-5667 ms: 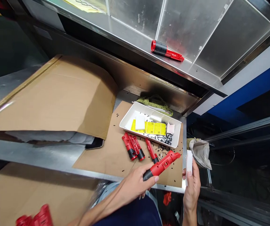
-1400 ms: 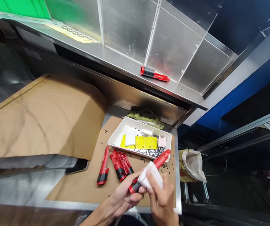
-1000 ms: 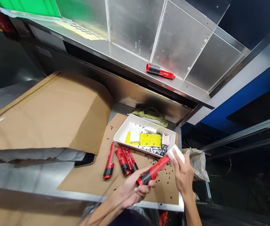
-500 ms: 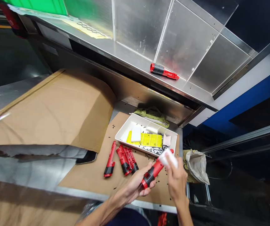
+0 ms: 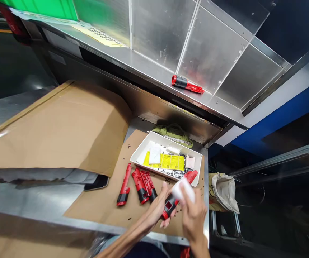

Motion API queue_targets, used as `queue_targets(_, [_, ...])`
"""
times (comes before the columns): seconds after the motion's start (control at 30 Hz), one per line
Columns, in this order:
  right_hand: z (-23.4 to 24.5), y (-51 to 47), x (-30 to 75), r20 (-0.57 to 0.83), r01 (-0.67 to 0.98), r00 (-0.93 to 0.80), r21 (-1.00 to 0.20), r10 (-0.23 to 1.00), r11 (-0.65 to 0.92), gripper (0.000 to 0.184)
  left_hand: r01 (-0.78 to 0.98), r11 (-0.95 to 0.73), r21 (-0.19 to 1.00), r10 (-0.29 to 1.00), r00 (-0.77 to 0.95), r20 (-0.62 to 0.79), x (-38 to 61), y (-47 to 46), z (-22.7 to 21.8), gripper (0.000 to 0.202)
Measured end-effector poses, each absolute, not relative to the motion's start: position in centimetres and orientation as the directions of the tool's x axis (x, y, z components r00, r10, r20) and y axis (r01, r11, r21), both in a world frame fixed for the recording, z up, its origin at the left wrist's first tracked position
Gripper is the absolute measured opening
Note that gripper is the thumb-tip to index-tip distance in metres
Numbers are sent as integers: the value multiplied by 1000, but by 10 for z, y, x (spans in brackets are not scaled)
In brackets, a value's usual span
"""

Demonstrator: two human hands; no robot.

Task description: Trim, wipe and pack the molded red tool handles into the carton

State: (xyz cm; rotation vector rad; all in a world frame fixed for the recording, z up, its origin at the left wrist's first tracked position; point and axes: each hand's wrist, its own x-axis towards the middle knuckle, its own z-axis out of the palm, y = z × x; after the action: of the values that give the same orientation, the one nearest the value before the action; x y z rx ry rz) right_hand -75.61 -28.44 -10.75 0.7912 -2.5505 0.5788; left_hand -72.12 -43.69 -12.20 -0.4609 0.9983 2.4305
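My left hand (image 5: 158,208) grips the black end of a red and black tool housing (image 5: 190,176), held tilted above the cardboard mat (image 5: 100,208). My right hand (image 5: 193,218) is closed on a white block (image 5: 183,188) and presses it against the housing's middle. On the mat to the left lie a slim red half shell (image 5: 124,184) and two red housings side by side (image 5: 145,181).
A white tray (image 5: 143,148) with yellow labels, white pads and small dark screws sits behind the hands. Screws are scattered on the mat. Another red housing (image 5: 187,84) lies on the steel shelf above. A large folded cardboard sheet (image 5: 60,125) covers the left. A crumpled bag (image 5: 224,191) hangs at the right edge.
My right hand has slid the white block down the housing from its red tip toward the middle. The left hand has turned the housing a little and keeps its grip.
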Motion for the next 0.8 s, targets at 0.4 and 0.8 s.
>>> queue_targets(0.4, [-111, -274, -775, 556, -427, -810, -340, -187, 838, 40, -626, -462, 628, 324, -779, -537, -715, -443, -114, 100])
queue_targets(0.8, [-140, -269, -765, 462, -441, -859, -454, -219, 774, 40, -501, -191, 844, 350, -838, -418, -713, -449, -131, 102])
